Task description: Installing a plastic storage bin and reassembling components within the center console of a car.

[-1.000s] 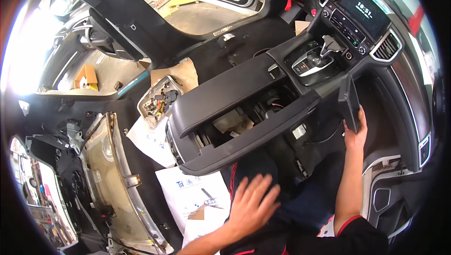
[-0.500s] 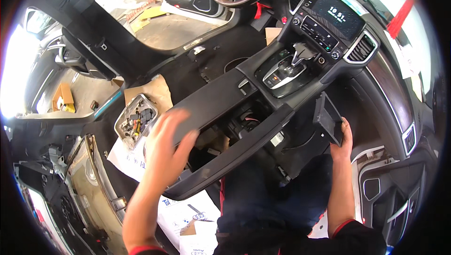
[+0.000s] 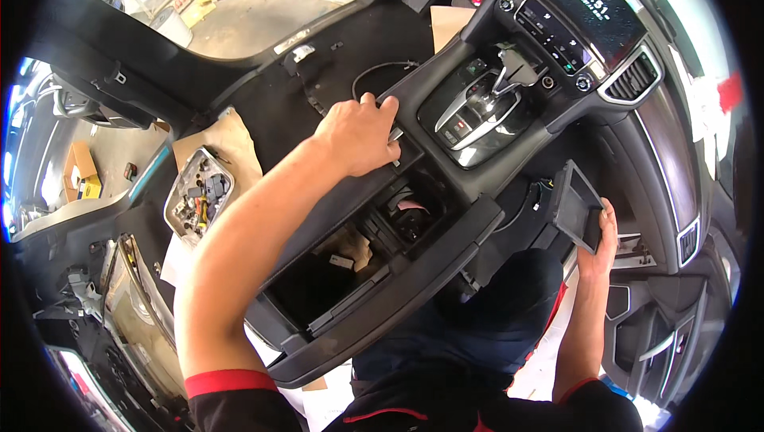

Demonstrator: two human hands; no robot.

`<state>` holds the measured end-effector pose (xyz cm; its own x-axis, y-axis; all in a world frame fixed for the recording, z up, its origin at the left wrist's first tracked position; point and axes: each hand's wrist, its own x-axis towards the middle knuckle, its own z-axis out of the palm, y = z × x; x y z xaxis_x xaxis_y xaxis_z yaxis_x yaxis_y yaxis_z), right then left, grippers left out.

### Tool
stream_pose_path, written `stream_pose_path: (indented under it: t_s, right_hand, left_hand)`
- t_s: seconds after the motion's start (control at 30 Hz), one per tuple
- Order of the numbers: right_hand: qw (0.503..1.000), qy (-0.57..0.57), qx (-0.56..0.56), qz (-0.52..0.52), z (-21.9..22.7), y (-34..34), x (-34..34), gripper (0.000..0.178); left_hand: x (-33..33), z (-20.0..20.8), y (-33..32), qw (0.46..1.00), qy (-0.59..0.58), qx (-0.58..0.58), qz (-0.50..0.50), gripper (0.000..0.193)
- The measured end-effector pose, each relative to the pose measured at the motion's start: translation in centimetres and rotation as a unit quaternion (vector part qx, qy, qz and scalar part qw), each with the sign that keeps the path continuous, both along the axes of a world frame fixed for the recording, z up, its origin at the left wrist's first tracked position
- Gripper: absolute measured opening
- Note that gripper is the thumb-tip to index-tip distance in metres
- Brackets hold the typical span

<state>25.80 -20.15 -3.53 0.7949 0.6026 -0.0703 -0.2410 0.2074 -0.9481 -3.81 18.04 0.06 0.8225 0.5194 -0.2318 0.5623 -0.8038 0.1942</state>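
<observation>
Dark trousers [image 3: 458,328]: bent at the knee, set between both forearms and just beside the console.
Right hand [image 3: 598,245]: closed on the outer edge of the shallow black tray.
Shallow black tray [image 3: 577,213]: held up and tilted, hollow face exposed, above the footwell, apart from the console.
Centre console [image 3: 390,301]: lying lengthwise across the middle, storage box open.
Brown paper [image 3: 360,253]: lying crumpled inside the storage box.
Left hand [image 3: 358,137]: laid over the front end of the armrest lid [image 3: 354,189], fingers bent, thumb at the silver latch [image 3: 396,145]; cannot tell whether closed on it.
Metal tray [image 3: 183,229]: filled with small loose parts, left of the left forearm.
Gear selector [image 3: 513,70]: standing ahead of the open box, silver-trimmed.
Cardboard piece [image 3: 452,27]: lying flat beside the console, on the far side.
Screen [image 3: 589,2]: lit, mounted above the dashboard buttons.
Yellow-and-brown box [image 3: 83,169]: standing outside on the floor, beyond the door opening.
</observation>
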Motion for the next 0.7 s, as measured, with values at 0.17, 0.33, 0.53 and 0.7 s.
stream_pose_path:
  t_s: [0.17,0.33,0.53,0.7]
  right_hand:
    - [1.000,-0.018,-0.016,-0.005,1.3,4.8,0.1,0.035]
    - [0.997,-0.050,-0.013,0.059,3.2,9.9,0.2,0.037]
    - [0.990,-0.079,-0.048,0.109,4.4,12.6,0.2,0.035]
    - [0.984,-0.085,-0.042,0.154,3.1,12.7,3.4,0.040]
  left_hand:
    - [-0.4,-0.4,3.8,0.999,-0.042,-0.033,-0.010,0.046]
    - [-2.4,0.5,9.4,0.956,-0.070,-0.283,0.017,0.042]
    - [-8.7,4.8,8.1,0.968,-0.140,-0.200,0.056,0.051]
    - [-15.7,6.2,0.2,0.986,-0.112,-0.025,0.123,0.063]
